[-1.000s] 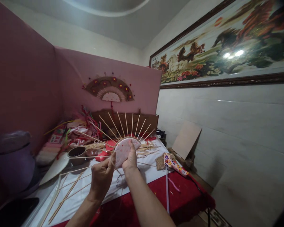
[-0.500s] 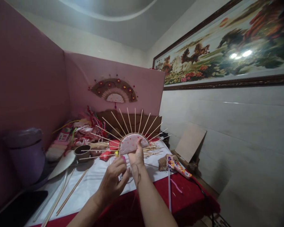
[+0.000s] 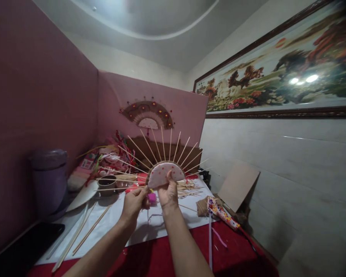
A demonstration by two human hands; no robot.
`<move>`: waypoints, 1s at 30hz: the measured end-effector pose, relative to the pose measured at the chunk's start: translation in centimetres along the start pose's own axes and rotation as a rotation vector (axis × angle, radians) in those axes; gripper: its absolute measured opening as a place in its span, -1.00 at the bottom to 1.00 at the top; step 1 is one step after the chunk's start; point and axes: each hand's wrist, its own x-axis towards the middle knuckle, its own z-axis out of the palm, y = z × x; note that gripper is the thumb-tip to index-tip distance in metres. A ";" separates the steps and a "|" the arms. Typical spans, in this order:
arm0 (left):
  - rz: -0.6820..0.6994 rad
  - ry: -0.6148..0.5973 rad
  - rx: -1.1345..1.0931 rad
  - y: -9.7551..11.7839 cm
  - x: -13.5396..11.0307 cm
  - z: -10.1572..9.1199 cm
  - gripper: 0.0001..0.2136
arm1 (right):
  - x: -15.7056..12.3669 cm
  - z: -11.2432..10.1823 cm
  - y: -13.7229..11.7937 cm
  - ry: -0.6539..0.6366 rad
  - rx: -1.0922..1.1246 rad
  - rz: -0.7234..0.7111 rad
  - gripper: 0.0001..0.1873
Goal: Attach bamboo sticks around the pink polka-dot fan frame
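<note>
1. The right grip (image 3: pixel 168 192) pinches the lower edge of a half-round fan frame (image 3: pixel 165 174) and holds it upright above the table (image 3: pixel 144 236).
2. Thin bamboo ribs (image 3: pixel 163 142) spread out from the frame's pink dotted cloth core.
3. The left grip (image 3: pixel 134 203) holds a small pink piece (image 3: pixel 152 198) just below the frame, beside the right grip.
4. Loose sticks (image 3: pixel 187 186) and a bowl (image 3: pixel 106 181) lie farther back on the table.
5. A finished fan (image 3: pixel 148 113) hangs on the pink wall (image 3: pixel 187 111).

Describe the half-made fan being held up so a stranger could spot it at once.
In front of the pink partition, above the white-clothed table, the right hand holds a fan frame, the left hand pinching a magenta piece beside it. Its spotted pink half-disc sprouts bare thin sticks, unlike the covered brown fan hanging on the partition or the loose sticks on the table.
</note>
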 end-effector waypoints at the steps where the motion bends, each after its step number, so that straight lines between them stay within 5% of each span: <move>1: 0.040 0.007 0.016 0.0 0.5 -0.1 -0.62 | -0.1 0.1 0.1 0.007 0.044 0.022 -0.65; 8: 0.199 -0.020 0.104 0.8 3.3 -0.5 -0.63 | -0.5 0.8 0.6 -0.082 0.016 0.103 -0.65; 15: 0.221 -0.022 0.153 -0.6 3.9 -1.5 -0.68 | -0.6 0.8 1.2 0.004 -0.017 -0.018 -0.64; 21: 0.319 0.060 0.259 -1.1 4.1 -3.0 -0.73 | -1.1 0.3 1.6 -0.070 0.007 0.130 -0.74; 30: -0.024 -0.180 -0.224 0.4 2.4 -2.4 -0.65 | -1.0 -0.5 1.8 -0.080 0.082 0.187 -0.78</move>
